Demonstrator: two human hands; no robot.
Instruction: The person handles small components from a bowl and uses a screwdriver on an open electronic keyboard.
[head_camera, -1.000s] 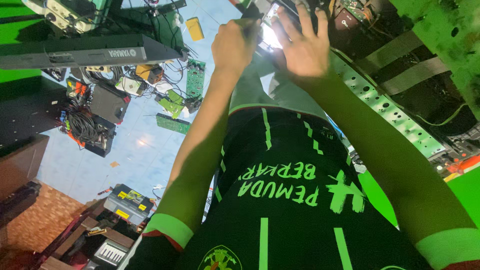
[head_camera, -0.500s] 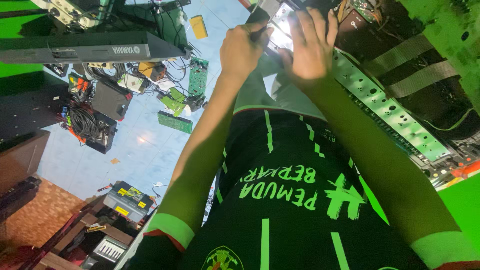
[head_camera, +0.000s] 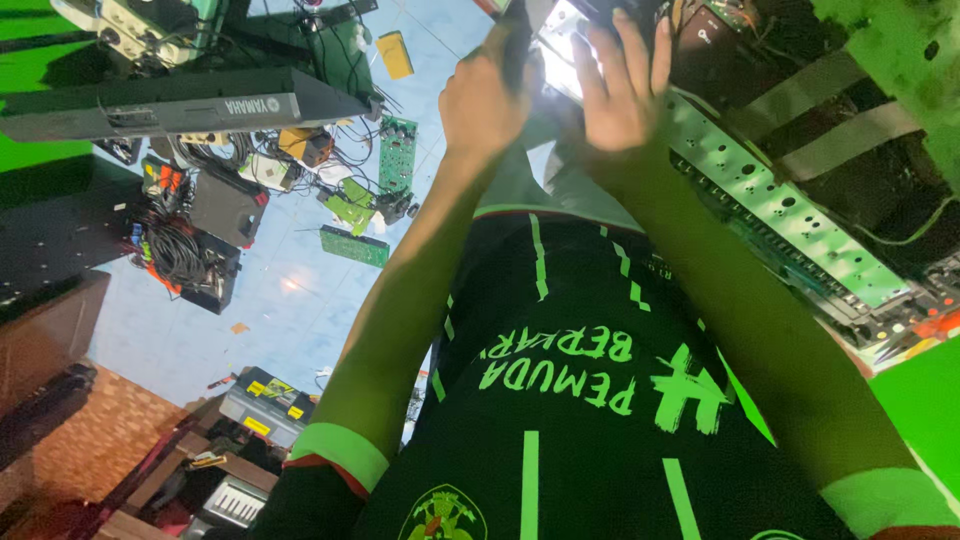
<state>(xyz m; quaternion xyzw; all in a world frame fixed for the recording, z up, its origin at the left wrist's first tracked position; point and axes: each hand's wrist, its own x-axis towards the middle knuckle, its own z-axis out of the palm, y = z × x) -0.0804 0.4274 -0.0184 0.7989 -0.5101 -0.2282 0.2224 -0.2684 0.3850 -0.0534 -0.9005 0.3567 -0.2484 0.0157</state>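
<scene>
My left hand (head_camera: 487, 100) is closed around a dark slim tool handle (head_camera: 516, 48) that points up toward a bright, glaring panel (head_camera: 563, 40). My right hand (head_camera: 622, 95) lies against that panel with its fingers spread, just right of the tool. Both hands are close together at the edge of an opened electronic device, whose long green perforated strip (head_camera: 760, 190) runs down to the right. What the tool tip touches is hidden by glare. My black shirt with green stripes (head_camera: 560, 400) fills the lower middle.
A long grey keyboard instrument (head_camera: 170, 105) lies at the upper left. Green circuit boards (head_camera: 355, 245), cables (head_camera: 175, 255) and black boxes are scattered on the light blue floor (head_camera: 280, 300). A yellow-labelled case (head_camera: 265, 405) sits lower left. Flat ribbon cables (head_camera: 830, 120) cross the device.
Both hands have drawn closer together at the bright panel. The left hand now grips the tool upright, and the right hand's fingers have settled onto the panel.
</scene>
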